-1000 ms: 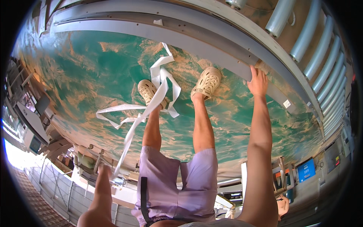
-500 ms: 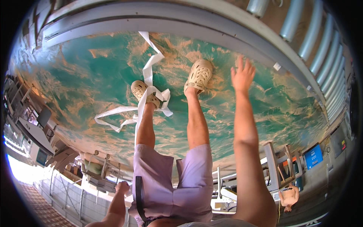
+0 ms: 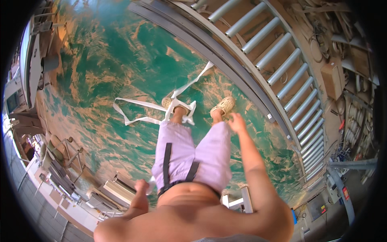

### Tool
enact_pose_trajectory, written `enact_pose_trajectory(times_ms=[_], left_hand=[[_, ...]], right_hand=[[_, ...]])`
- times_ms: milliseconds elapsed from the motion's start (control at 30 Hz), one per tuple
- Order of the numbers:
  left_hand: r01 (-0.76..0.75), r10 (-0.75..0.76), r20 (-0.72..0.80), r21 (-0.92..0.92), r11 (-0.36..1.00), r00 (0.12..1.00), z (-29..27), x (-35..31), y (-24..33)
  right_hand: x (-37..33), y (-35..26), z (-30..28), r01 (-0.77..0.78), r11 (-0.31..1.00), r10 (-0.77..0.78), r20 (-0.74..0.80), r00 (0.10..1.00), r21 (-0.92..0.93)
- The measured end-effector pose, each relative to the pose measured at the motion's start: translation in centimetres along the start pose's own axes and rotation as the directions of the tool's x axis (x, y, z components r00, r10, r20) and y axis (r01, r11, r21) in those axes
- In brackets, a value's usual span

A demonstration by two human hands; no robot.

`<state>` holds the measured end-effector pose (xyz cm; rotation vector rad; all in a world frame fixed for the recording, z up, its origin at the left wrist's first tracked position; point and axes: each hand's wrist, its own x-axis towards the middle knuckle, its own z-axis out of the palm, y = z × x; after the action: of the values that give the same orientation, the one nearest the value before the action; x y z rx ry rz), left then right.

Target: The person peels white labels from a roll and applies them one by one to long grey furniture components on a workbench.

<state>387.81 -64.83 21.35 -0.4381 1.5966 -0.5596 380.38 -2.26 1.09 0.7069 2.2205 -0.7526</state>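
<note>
My left hand hangs beside my left hip, its fingers closed round a piece of white strip; most of the held part is hidden. A long white strip lies in loops over the floor and across my left clog. One length of it reaches up to the grey rail at the far side. My right hand hovers over the floor beside my right knee, near my right clog. Nothing shows in it, and its fingers are apart and slightly bent.
A roller conveyor runs along the right, with a grey metal rail on its near side. The green floor is streaked with tan dust. Cables and a box lie beyond the rollers. Equipment and stacked boards stand at the left.
My view has turned, so the conveyor shows more fully. My right hand has come back from an outstretched reach to beside my knee. My left hand stays low at my side.
</note>
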Motion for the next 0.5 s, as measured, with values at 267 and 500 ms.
enact_pose_trajectory(times_ms=[267, 500], left_hand=[[-0.148, 0.154, -0.021, -0.433, 0.889, 0.988, -0.8, 7.9, -9.3], [-0.348, 0.154, -0.332, -0.673, 0.653, 0.931, -14.9, 17.9, -16.0]], right_hand=[[-0.4, -20.7, -11.3, -0.029, 0.999, 0.022, -0.244, 0.97, -0.026], [-1.4, -33.4, -1.8, 0.132, 0.982, -0.122, 0.08, 0.989, -0.132]])
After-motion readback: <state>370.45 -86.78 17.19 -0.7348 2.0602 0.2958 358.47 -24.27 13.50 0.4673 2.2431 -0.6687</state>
